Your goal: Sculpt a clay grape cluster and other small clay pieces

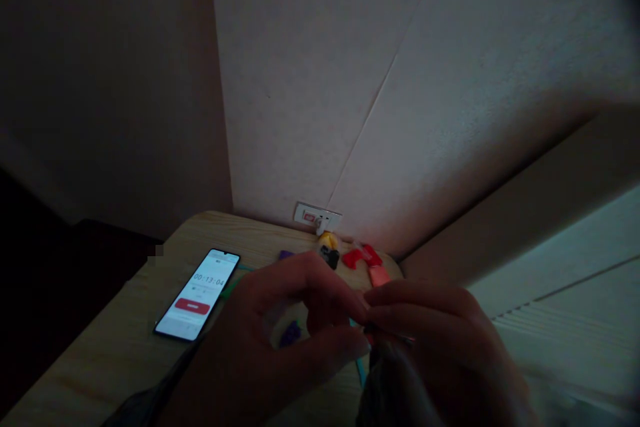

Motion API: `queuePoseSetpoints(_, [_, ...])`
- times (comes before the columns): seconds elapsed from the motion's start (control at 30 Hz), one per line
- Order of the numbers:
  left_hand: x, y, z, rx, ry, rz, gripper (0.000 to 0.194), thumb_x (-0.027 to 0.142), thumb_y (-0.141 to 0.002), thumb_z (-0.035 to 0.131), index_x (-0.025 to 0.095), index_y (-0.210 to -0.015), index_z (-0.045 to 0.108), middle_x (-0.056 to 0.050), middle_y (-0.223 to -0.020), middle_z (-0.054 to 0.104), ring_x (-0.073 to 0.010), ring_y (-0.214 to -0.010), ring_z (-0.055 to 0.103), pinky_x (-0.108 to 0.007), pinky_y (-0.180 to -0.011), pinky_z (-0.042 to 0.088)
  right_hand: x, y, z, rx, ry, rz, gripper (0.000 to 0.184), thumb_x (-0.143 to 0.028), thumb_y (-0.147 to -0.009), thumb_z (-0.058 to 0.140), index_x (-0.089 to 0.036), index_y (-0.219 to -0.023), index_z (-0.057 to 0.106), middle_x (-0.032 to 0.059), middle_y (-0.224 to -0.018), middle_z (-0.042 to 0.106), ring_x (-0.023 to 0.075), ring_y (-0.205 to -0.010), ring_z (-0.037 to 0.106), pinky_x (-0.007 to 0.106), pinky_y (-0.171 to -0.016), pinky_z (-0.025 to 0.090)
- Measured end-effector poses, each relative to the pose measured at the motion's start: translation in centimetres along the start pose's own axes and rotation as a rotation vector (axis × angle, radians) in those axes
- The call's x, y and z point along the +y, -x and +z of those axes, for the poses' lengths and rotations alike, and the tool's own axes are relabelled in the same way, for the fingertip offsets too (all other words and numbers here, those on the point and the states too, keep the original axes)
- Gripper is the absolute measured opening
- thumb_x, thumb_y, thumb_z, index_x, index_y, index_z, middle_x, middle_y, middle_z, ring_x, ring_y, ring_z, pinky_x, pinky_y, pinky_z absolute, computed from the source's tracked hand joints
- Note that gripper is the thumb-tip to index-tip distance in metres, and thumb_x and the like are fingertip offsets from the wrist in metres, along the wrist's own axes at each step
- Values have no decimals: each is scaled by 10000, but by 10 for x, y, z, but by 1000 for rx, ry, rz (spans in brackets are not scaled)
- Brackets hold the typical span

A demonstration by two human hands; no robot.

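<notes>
My left hand [280, 320] and my right hand [445, 333] meet above the table, fingertips pinched together. Whatever the left fingers hold is small, dark and mostly covered. A thin, dark, stick-like thing [404, 337] shows between the fingers of my right hand; its kind cannot be made out. Under the left hand lies a purple lump [290, 333]. A teal strip [361, 372] shows below the fingertips. Beyond the hands sit a salmon-coloured block [379, 275], red pieces [356, 257], a yellow lump [328, 241] and a black piece [330, 257].
A phone [200, 293] with a lit timer screen lies on the wooden table [95, 353], left of my hands. At the table's back edge, a wall socket [305, 215] has a white plug in it. Walls close off the back and right. The room is dim.
</notes>
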State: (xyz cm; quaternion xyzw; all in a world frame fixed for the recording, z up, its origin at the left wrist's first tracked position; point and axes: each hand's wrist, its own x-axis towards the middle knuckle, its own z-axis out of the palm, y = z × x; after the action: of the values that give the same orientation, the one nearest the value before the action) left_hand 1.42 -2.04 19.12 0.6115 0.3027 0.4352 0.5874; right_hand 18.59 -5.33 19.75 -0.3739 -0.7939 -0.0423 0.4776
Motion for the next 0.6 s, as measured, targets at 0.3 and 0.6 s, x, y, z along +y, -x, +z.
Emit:
queuePoseSetpoints(0.3, [1,-3,3,15,-34,-24,73,242,-691,672,196,-656,628,25,-606,579,-129,-579,515,-226,-569,442,1,-2,-2,-1,10,-12,95,-185,-806,640,-228,-880,680,25,-790,706,148,-628,678,209,-478,553])
queuePoseSetpoints(0.6, [-1,-5,1,-8,12,-58,111,254,-697,680,186,-630,623,34,-612,583,-119,-596,532,-210,-571,431,4,-5,-7,-101,59,-70,116,-195,-823,624,-217,-921,681,27,-800,706,146,-642,682,208,-503,558])
